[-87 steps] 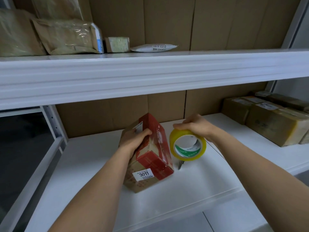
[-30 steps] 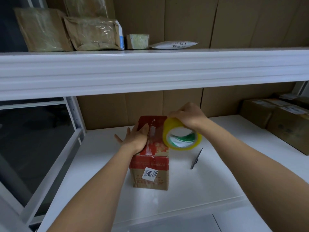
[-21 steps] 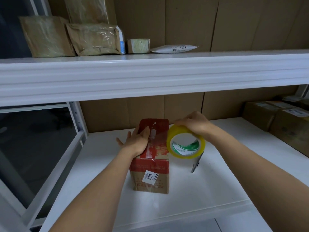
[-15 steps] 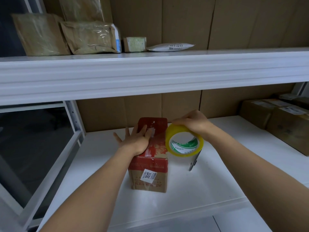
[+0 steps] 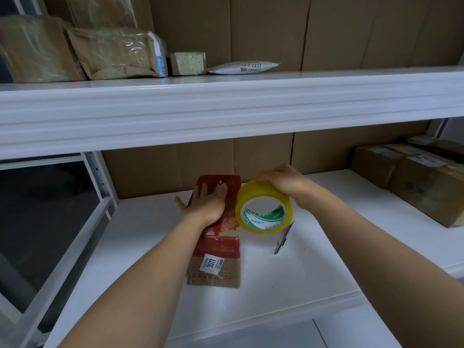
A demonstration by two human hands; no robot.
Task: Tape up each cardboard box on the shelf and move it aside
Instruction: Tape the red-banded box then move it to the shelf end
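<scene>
Shelving [image 5: 226,106] fills most of what I see, white and two-tiered, with taped brown parcels [image 5: 414,182] parked at the far right of the lower board. Near the middle of that board lies the red-and-brown cardboard box [image 5: 216,249], on its side, one end toward me with a white label on it. My left hand [image 5: 204,205] lies flat on its top face, fingers straight and slightly spread, pressing it down. Just right of the box, my right hand [image 5: 283,182] curls over the yellow tape roll [image 5: 263,208], gripping its rim and holding it on edge against the box's side. A small pen-like cutter [image 5: 283,238] lies on the board below the roll.

Trouble, I reckon, would come from the pull: if my flat palm eases off, the light box could skid or twist with the roll. The strip could then land crooked or wrinkle. Whether any tape has stuck yet, I cannot tell.
</scene>
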